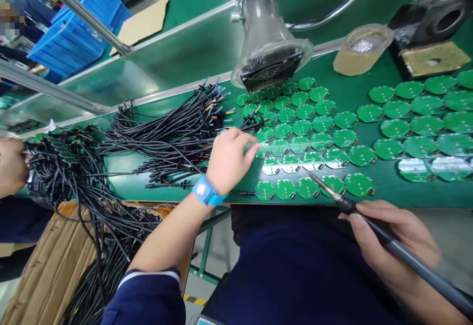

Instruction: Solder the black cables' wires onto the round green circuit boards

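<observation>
My right hand [395, 236] grips a soldering iron [369, 224] by its dark handle. The iron's metal tip points up-left over the rows of round green circuit boards [311, 161]. My left hand [232, 157], with a blue band on the wrist, is above the bench at the left edge of these boards. Its fingers are curled with thumb and forefinger close together; what they hold, if anything, is hidden. Black cables [162, 127] with coloured wire ends lie beside and behind it. In the front row, a cable end [246, 193] touches the leftmost board [264, 190].
A fume extraction hood [271, 54] hangs over the boards. Behind right stand a tape roll [360, 51] and a yellow sponge [436, 59]. Cables with boards [66, 147] overhang the bench above a cardboard box [48, 266]. Another person's hand [13, 167] is far left.
</observation>
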`<state>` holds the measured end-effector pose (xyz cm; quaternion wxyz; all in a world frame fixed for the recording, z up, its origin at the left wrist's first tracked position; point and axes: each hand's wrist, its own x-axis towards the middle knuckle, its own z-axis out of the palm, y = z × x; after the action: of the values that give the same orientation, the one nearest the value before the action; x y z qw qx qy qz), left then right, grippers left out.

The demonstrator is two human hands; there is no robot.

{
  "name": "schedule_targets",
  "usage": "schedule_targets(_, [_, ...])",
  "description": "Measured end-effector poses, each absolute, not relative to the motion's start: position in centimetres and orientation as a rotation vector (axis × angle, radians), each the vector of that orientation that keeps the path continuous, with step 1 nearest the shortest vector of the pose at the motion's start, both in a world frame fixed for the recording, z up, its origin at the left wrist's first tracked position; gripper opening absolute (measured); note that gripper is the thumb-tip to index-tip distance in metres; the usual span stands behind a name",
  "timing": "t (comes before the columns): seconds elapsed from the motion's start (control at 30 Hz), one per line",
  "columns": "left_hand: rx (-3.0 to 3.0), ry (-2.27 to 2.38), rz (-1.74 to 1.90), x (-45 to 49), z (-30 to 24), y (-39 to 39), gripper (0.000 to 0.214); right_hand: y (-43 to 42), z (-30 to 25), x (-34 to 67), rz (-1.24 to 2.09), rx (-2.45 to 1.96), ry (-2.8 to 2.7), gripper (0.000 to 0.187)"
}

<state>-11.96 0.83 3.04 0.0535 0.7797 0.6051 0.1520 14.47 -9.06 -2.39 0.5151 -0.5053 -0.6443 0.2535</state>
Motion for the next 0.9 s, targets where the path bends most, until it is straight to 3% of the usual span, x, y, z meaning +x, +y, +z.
schedule_targets(0.1, [2.497, 1.831, 0.553, -10.6, 2.1, 5.4, 0.014, -9.1, -2.3, 14.4, 0.565, -1.224, -1.568, 0.020])
schedule_targets(0.3, [2.624, 1.813, 0.351, -9.1, 0.3, 9.9, 0.008, -9.2, -2.0, 14.8, 0.554, -1.130, -1.632, 0.026])
schedule_targets(0.53, [2.638, 1.340, 0.709, -10.1, 2.8, 1.1, 0.018, -9.7, -1.5, 15.4, 0.545, -1.071, -1.742, 0.026])
schedule_targets(0.7, [2.311, 1.271, 0.556, -9.6, 0.9, -5.5, 0.008, -9.7, -1.3, 14.9, 0.708, -0.934, -1.885, 0.027])
schedule_targets(0.9, [2.213, 1.299, 0.572, -9.4, -0.7, -5.9, 0.007, -9.9, -2.1, 13.9, 0.621, -0.909, -1.923, 0.025])
